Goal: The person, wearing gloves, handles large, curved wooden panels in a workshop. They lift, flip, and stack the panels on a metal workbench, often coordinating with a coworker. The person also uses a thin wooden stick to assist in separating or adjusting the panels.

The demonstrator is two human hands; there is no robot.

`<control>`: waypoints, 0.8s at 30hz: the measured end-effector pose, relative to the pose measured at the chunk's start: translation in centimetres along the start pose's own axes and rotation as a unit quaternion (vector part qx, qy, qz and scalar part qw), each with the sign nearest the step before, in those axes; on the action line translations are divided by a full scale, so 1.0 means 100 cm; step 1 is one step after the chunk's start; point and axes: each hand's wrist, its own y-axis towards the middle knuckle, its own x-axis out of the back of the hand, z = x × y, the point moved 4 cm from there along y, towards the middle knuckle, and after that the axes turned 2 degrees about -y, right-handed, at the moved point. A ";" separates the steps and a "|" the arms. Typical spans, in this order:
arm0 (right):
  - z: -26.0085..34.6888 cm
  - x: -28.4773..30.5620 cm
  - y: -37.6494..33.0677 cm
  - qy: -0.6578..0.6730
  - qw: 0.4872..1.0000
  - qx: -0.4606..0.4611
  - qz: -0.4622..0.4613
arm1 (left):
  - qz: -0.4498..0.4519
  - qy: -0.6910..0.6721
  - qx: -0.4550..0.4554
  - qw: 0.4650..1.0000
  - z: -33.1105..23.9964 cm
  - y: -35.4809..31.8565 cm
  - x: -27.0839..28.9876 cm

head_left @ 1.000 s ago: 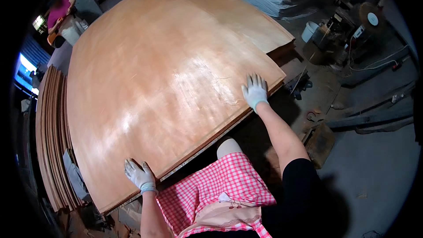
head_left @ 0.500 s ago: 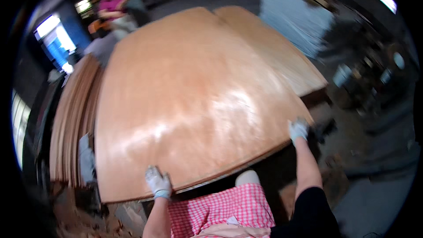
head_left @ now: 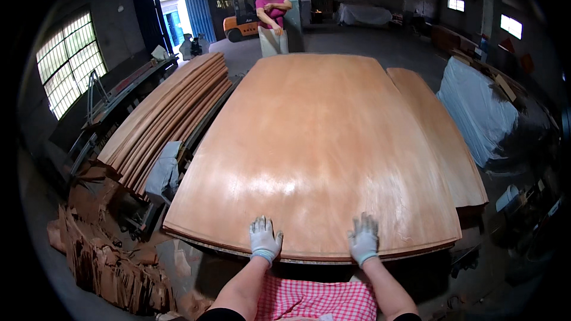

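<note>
A large reddish-tan wood veneer sheet (head_left: pixel 315 137) lies flat before me, topping a stack whose layered edge shows along the near side. My left hand (head_left: pixel 264 239), in a white glove with darker fingertips, rests palm down on the sheet near its front edge. To the right, my right hand (head_left: pixel 364 238) wears a matching glove and also lies flat on the wood near that edge. Both hands have their fingers stretched out and hold nothing. Under the sheet's right side, a second veneer stack (head_left: pixel 443 137) sticks out.
On the left stands a pile of veneer sheets (head_left: pixel 172 110), with broken veneer scraps (head_left: pixel 113 261) on the floor nearby. A person in a pink top (head_left: pixel 272 15) stands beyond the far edge, near an orange forklift (head_left: pixel 241 21). A plastic-wrapped stack (head_left: pixel 476 110) is at the right.
My view has swung round and the sheet now appears straight ahead. My right hand has moved from the right corner in toward the middle of the front edge; both hands stay on the wood.
</note>
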 end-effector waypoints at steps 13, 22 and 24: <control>0.036 -0.031 -0.006 -0.007 0.998 0.029 0.059 | -0.026 -0.028 -0.008 0.999 -0.002 -0.001 0.002; 0.032 -0.038 -0.007 -0.027 0.997 0.019 0.072 | -0.053 -0.053 -0.024 0.997 -0.002 0.000 0.002; 0.031 -0.039 -0.006 -0.028 0.997 0.019 0.071 | -0.062 -0.053 -0.027 0.996 -0.002 0.000 0.001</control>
